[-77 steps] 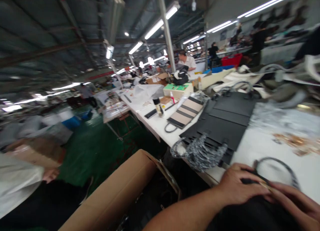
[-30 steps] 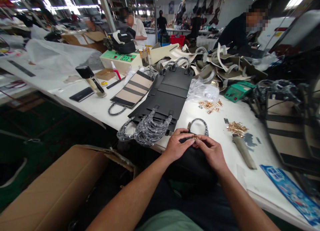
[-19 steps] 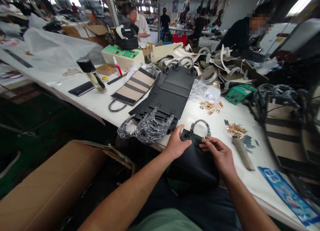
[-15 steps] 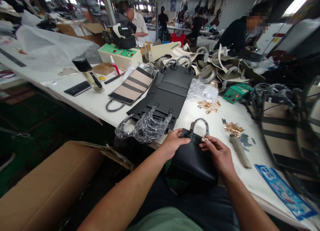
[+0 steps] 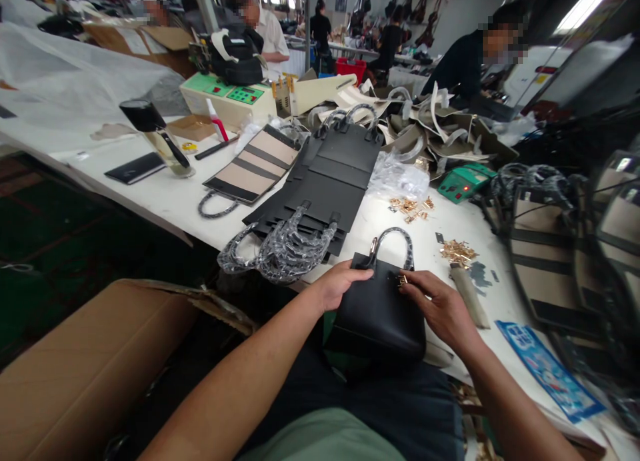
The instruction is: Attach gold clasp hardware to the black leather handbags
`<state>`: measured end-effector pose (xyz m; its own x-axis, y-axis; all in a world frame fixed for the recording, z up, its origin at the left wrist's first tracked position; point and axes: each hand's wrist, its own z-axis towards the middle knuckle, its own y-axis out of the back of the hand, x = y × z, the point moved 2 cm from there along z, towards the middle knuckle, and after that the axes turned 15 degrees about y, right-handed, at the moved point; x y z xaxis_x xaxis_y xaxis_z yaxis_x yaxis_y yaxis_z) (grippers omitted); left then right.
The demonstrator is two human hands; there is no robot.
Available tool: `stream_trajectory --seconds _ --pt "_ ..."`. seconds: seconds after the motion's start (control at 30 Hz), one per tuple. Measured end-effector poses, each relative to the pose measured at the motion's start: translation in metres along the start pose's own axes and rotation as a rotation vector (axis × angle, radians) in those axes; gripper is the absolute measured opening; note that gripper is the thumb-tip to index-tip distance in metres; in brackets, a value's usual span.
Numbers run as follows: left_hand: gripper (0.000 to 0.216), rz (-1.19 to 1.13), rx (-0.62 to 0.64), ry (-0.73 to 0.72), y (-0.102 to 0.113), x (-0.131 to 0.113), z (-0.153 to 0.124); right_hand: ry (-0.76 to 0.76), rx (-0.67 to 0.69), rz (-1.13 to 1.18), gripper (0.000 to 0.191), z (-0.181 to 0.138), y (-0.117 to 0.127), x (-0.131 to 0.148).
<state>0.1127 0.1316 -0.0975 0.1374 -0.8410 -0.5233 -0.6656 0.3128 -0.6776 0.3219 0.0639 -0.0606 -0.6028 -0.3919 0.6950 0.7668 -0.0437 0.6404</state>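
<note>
A small black leather handbag (image 5: 379,311) rests at the near edge of the white table (image 5: 165,198), half over my lap. Its wrapped handle (image 5: 393,235) stands up behind it. My left hand (image 5: 337,284) grips the bag's upper left corner, fingers curled over the edge. My right hand (image 5: 437,306) lies on the bag's upper right, pinching a small gold metal fitting (image 5: 402,280) at the top edge.
A stack of black bag panels (image 5: 330,174) with plastic-wrapped handles (image 5: 275,251) lies just behind. Loose gold fittings (image 5: 456,252) and a tool (image 5: 469,294) sit to the right. A cardboard box (image 5: 85,361) stands at lower left. Other people work at the far tables.
The view swung from the hall down to the table. My hands parted from pinching together at the bag's top; the bag was lifted a little and now faces me.
</note>
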Motion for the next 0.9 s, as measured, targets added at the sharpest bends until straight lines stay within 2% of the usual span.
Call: stream_trajectory --seconds 0.13,0.4,0.7,0.77,0.9 --pt "0.036 -0.023 0.052 -0.006 0.005 0.000 0.002 0.058 0.026 -0.084 0.030 0.002 -0.002 0.001" --pt "0.032 -0.030 0.038 0.029 0.006 0.003 0.004 0.125 0.104 -0.187 0.032 0.009 -0.004 0.005" --pt "0.027 -0.071 0.039 0.043 0.008 0.002 0.009 0.211 0.336 -0.417 0.032 0.023 -0.009 0.000" --pt "0.025 -0.079 0.021 0.044 0.008 0.002 0.010 0.219 0.372 -0.428 0.033 0.025 -0.011 -0.001" --pt "0.022 -0.084 0.015 0.047 0.007 0.002 0.008 0.250 0.348 -0.342 0.034 0.025 -0.010 -0.002"
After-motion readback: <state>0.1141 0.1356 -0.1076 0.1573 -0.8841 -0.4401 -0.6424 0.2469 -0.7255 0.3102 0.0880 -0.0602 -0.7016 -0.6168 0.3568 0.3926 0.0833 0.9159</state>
